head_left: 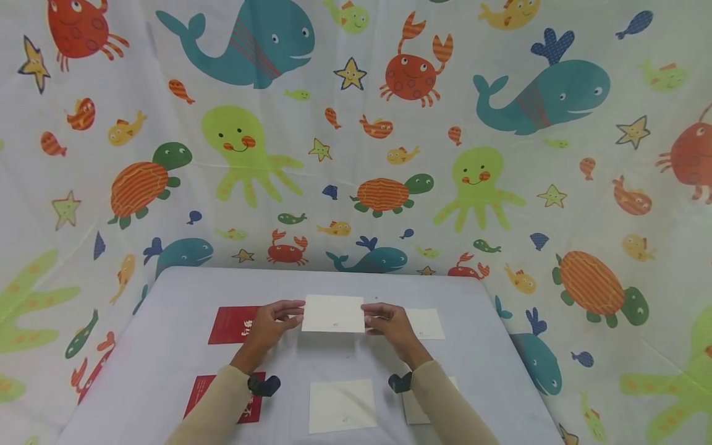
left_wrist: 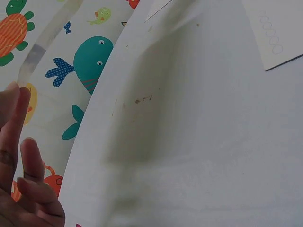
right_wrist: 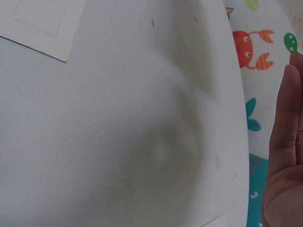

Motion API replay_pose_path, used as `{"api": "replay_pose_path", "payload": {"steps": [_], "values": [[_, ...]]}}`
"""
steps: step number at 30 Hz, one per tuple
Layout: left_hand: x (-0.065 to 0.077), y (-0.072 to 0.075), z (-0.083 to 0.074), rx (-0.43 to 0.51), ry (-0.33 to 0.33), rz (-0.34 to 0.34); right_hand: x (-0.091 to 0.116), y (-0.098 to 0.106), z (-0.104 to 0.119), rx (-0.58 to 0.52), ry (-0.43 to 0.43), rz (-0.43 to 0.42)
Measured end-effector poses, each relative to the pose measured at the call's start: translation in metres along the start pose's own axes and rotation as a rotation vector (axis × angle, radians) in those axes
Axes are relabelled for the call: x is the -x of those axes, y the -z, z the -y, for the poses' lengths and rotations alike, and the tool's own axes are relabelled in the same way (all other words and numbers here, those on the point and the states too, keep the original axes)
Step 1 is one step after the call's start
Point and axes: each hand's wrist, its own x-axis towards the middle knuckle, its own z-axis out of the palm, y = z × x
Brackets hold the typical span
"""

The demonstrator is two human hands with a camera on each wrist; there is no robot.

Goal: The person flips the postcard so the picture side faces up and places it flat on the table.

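Note:
Between my two hands a white envelope [head_left: 334, 313] is held up over the far half of the table, its shadow falling beneath it. My left hand [head_left: 274, 322] pinches the left edge between thumb and fingers. On the opposite edge, my right hand [head_left: 392, 324] grips in the same way. From the left wrist, the envelope [left_wrist: 40, 49] shows as a thin, blurred strip at the fingertips. Nearer to me another white envelope [head_left: 342, 405] lies flat; a row of printed ovals and a dashed stamp box show on it in the wrist views.
Two red envelopes with white lettering lie at left, one farther back [head_left: 225, 326] and one [head_left: 197, 394] partly under my left forearm. At right are a white envelope [head_left: 427, 324] and a cream one [head_left: 416, 411] behind my right sleeve. A sea-animal curtain [head_left: 345, 167] hangs behind the table [head_left: 183, 296].

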Motion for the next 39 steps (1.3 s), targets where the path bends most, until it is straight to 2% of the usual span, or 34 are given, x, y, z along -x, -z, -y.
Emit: {"api": "replay_pose_path", "payload": {"steps": [22,29,34,39], "values": [[-0.004,0.006,-0.009,-0.019,-0.023,0.036,0.000,-0.001,0.000,0.019,0.031,-0.002],[-0.003,0.003,-0.012,-0.011,0.002,-0.023,0.000,-0.004,0.001,0.002,0.057,0.001],[-0.002,0.002,-0.014,-0.006,0.006,-0.028,0.001,-0.005,0.002,-0.015,0.071,0.012],[-0.001,0.000,-0.018,-0.038,0.013,-0.045,0.001,-0.006,0.005,0.012,0.052,-0.039]]}}
